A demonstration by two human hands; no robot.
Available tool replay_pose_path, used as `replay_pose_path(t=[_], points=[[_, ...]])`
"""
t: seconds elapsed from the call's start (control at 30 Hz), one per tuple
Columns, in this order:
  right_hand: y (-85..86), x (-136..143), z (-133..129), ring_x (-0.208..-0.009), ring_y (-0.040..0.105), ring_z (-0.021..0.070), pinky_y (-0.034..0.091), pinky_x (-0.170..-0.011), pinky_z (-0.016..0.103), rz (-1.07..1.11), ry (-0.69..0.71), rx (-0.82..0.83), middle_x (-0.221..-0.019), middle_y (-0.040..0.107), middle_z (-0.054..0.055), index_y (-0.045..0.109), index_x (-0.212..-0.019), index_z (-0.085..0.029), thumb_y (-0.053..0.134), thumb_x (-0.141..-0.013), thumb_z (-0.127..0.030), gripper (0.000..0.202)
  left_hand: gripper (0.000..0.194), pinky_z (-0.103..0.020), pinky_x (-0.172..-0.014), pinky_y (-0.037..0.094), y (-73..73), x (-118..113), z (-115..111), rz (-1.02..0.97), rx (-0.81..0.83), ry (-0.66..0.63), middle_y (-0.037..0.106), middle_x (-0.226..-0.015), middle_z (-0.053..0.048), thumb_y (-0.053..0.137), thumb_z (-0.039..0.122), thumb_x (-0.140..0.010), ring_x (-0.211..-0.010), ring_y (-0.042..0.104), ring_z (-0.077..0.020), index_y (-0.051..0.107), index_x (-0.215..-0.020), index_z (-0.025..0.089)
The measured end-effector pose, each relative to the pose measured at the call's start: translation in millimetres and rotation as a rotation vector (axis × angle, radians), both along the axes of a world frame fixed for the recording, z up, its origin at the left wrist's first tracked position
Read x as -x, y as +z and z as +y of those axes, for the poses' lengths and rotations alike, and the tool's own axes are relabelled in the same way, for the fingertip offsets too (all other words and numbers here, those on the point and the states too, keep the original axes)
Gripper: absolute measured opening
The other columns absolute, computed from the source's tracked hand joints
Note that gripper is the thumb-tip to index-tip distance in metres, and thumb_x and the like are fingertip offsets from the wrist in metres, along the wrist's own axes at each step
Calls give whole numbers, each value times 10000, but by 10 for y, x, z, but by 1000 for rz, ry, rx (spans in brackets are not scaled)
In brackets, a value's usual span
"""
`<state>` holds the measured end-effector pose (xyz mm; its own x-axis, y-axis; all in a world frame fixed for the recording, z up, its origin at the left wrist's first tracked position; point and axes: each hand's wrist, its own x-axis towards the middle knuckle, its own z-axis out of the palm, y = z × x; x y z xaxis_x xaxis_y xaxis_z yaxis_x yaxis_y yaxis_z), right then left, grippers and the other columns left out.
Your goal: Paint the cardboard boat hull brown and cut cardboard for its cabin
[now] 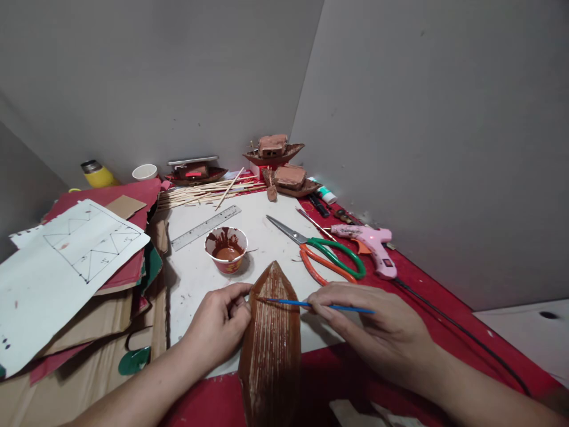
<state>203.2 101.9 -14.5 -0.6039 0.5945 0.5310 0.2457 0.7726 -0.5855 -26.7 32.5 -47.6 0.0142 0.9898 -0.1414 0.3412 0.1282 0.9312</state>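
Counting left to right, you have one yellow bottle with a dark cap [98, 176], one white cup [144, 172], three small brown model boats with cabins [291, 179], one clear ruler [205, 228], one paper cup of brown paint [226, 261], one larger brown model boat [273, 350], one thin blue paintbrush [342, 308], one pair of scissors with green and orange handles [331, 249] and one pink glue gun [368, 237]. The pale thin sticks [204, 193] overlap too much to count.

Your left hand [222, 317] is curled, gripping the larger boat's left edge; its fingers hide part of that side. The boat is right in front of you, pointed end away, over the white sheet [186, 284] and the red-covered bench [200, 406]. Its rim is glossy brown, while pale streaks run lengthwise along the ribbed middle. Your right hand [382, 323] pinches the paintbrush, its tip on the boat near the pointed end.

At far left, a line-drawn paper [44, 284] covers part of the stacked cardboard [102, 320]. The paint cup sits just beyond your left hand; the scissors lie close beyond your right, with the glue gun beside them.
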Motion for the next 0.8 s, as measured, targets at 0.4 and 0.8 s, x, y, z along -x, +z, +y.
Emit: replay_pose_path(t=[0.4,0.8], points=[[-70,-49,11,-663,750,191,605,-596,260,45,-66,74,-775,787,23,713,-858,-267,597,-886,-177,149,394,-262,-670,420,-30,9,-1,5,-10,-18,654,-791,-15,479,175,-866,-685,533,-159,703,-1189,155],[-108,-60,26,-661,742,159,603,-618,229,88,-80,36,-807,784,-7,705,-915,-273,617,-872,-116,185,393,-254,-661,404,-32,0,-3,-7,-4,-25,600,-743,7,468,164,-868,-660,489,-148,700,-1186,151]])
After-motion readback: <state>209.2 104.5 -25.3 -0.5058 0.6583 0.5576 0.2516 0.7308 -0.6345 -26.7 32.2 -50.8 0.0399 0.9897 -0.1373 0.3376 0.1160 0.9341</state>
